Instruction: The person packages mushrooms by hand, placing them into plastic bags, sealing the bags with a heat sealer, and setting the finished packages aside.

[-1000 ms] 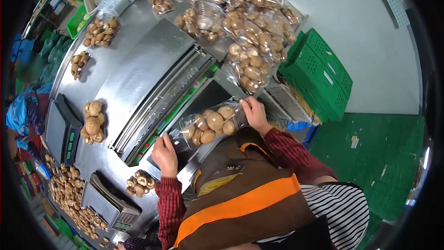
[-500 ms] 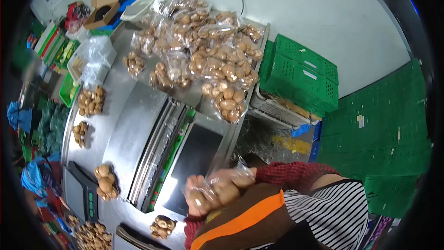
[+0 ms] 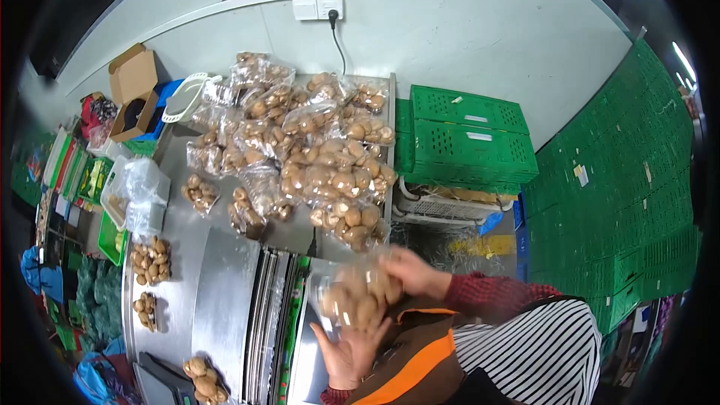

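Observation:
A clear plastic bag of brown mushrooms (image 3: 352, 300) is held up in front of my apron, over the wrapping machine's dark plate. My right hand (image 3: 412, 271) grips the bag's upper right side, slightly blurred. Below the bag, my left hand (image 3: 351, 352) supports it palm up, thumb spread out to the left and fingers against the bag. Close by lies the wrapping machine (image 3: 274, 322), with its rollers and green edge strip. Past it, several bagged mushrooms (image 3: 300, 142) are heaped on the steel table.
Unwrapped mushroom groups (image 3: 151, 260) sit along the table's left side, near a scale (image 3: 161, 379). A translucent tub (image 3: 142, 195) holds plastic bags. Green crates (image 3: 472, 135) stand beside the table, and a tall green crate stack (image 3: 622, 172) rises at right. A power cable hangs from the wall socket (image 3: 318, 7).
The view has tilted up, showing more wall. The mushroom bag is raised and turned more upright; my right hand has moved to its upper right, my left hand opened out beneath it.

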Motion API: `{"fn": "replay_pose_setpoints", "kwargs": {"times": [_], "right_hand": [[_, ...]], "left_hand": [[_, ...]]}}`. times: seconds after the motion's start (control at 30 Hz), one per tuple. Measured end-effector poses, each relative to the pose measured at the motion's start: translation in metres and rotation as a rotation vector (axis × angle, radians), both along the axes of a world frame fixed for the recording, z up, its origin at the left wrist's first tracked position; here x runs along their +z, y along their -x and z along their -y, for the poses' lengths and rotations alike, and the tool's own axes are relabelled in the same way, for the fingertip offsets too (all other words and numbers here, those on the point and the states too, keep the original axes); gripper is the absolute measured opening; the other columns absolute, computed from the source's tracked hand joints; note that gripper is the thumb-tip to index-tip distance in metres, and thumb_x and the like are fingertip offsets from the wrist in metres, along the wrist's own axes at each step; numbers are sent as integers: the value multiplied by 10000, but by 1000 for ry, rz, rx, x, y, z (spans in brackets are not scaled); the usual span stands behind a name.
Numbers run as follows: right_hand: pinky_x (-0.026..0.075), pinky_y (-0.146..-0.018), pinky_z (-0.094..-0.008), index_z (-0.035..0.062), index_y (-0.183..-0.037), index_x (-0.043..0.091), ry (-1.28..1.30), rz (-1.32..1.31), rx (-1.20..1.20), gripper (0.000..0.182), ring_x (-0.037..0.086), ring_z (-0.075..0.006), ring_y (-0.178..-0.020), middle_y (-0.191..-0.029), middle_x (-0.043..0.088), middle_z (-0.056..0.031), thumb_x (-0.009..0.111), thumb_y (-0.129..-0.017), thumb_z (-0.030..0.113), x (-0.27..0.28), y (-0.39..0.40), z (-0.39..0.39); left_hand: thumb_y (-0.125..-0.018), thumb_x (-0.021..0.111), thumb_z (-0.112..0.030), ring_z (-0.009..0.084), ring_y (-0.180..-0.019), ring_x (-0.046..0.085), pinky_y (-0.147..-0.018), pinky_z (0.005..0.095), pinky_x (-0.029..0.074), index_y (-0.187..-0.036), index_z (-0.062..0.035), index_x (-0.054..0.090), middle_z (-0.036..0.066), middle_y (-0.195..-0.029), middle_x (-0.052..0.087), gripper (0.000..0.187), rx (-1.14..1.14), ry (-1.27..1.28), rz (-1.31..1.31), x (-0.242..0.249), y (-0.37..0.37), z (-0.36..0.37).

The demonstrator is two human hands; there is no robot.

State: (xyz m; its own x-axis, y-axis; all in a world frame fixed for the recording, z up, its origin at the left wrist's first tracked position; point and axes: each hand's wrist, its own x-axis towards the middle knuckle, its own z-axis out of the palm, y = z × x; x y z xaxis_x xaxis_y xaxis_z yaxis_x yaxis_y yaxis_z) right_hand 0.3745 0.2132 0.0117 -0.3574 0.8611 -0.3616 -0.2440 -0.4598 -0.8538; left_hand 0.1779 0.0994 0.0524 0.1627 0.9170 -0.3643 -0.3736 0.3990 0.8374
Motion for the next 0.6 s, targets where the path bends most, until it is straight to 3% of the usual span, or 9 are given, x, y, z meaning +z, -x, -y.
{"fn": "replay_pose_setpoints", "kwargs": {"times": [0.07,0.13,0.3,0.4,0.43,0.47,0.5,0.57,0.6], "right_hand": [[578,-830,-363,48,-1199,552,-95,-127,-261,304,657,-186,-957,-1128,633,-70,508,-1007,279,-11,-34,-78],[554,-821,-354,32,-1091,592,-60,-235,-445,280,641,-168,-926,-1044,639,-56,528,-990,284,4,-74,-163],[533,-760,-399,40,-1141,575,-293,340,-878,538,626,-233,-853,-957,632,-105,676,-845,478,-63,-143,-383],[496,-851,-497,45,-1216,572,-859,1552,167,463,645,-344,-969,-1095,665,-195,503,-930,402,-144,-187,-468],[476,-883,-525,44,-1243,567,-802,1886,454,409,635,-384,-1018,-1172,639,-209,422,-974,316,-178,-189,-498],[473,-905,-513,52,-1268,562,-672,1850,495,394,625,-371,-1059,-1184,629,-217,406,-983,275,-168,-168,-490],[491,-895,-492,50,-1283,556,-593,1498,186,401,629,-365,-1060,-1205,623,-210,355,-998,249,-123,-134,-456],[529,-799,-511,24,-1201,625,-582,1954,536,464,637,-395,-1028,-1184,619,-255,441,-980,388,-165,-156,-508],[536,-761,-519,25,-1168,654,-484,1942,44,513,639,-410,-1005,-1163,616,-286,554,-913,459,-125,-125,-474]], "left_hand": [[-935,407,-654,363,-1265,442,-1111,491,309,-1401,16,368,212,-1371,457,817,256,197,596,-3,1,-28],[-996,397,-544,314,-1203,505,-1016,431,396,-1389,29,390,218,-1318,511,695,389,70,168,-7,7,-37],[-1006,536,-283,226,-1042,601,-891,353,461,-1290,45,521,131,-1140,645,435,738,205,-258,-4,40,-44],[-994,535,-218,128,-874,581,-769,264,457,-1099,7,570,79,-995,636,251,919,31,-225,-21,55,-46],[-981,563,-191,121,-847,596,-753,255,471,-1072,17,591,80,-947,649,229,969,93,-332,-13,56,-46],[-975,570,-167,131,-814,611,-747,266,488,-1041,32,608,77,-900,661,214,989,146,-460,-2,62,-44],[-966,580,-135,138,-802,620,-750,271,499,-1030,49,617,87,-889,671,198,1034,134,-572,2,70,-34],[-939,612,-98,121,-772,609,-717,259,493,-1050,53,622,68,-854,662,189,1177,145,-760,16,95,-1],[-924,631,-98,129,-817,596,-762,261,475,-1049,51,622,64,-892,654,195,1244,259,-1000,2,117,30]]}}
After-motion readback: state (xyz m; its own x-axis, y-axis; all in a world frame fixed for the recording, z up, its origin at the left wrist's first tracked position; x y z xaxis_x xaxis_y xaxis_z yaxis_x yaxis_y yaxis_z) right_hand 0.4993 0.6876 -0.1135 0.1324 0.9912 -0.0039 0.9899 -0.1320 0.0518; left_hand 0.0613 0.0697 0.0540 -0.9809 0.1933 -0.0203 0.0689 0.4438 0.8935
